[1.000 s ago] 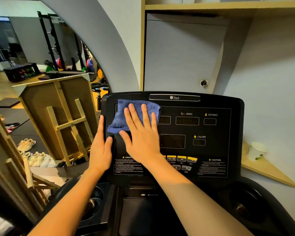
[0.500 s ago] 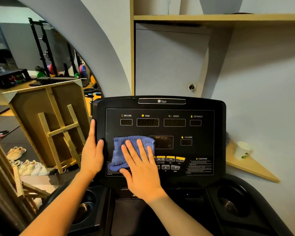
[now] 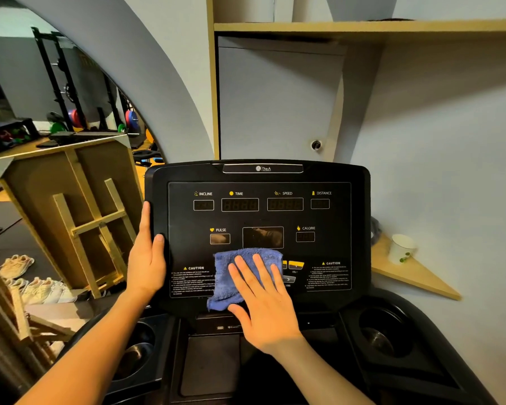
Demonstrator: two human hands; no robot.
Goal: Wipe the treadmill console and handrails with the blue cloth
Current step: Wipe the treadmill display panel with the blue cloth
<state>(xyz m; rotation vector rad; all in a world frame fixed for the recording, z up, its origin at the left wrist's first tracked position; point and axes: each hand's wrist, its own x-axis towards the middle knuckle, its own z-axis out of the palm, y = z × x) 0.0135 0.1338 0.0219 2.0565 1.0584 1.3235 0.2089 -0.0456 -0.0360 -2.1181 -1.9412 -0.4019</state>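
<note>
The black treadmill console (image 3: pixel 327 252) faces me, with its displays and yellow buttons. A folded blue cloth (image 3: pixel 227 276) lies flat on the lower middle of the panel, over the button row. My right hand (image 3: pixel 263 299) presses on the cloth with fingers spread, covering its right half. My left hand (image 3: pixel 146 258) grips the console's left edge, thumb on the front face. Of the handrails, only dark curved parts show at the bottom corners.
Cup holders sit at the lower left (image 3: pixel 135 352) and lower right (image 3: pixel 383 334) of the console. A white paper cup (image 3: pixel 400 248) stands on a wooden corner shelf (image 3: pixel 415 276) to the right. A wooden easel frame (image 3: pixel 79 217) and shoes (image 3: pixel 27 276) are to the left.
My right hand has slid the cloth down from the upper left of the panel, then rightward along its lower part to the middle. My left hand has kept its hold on the left edge.
</note>
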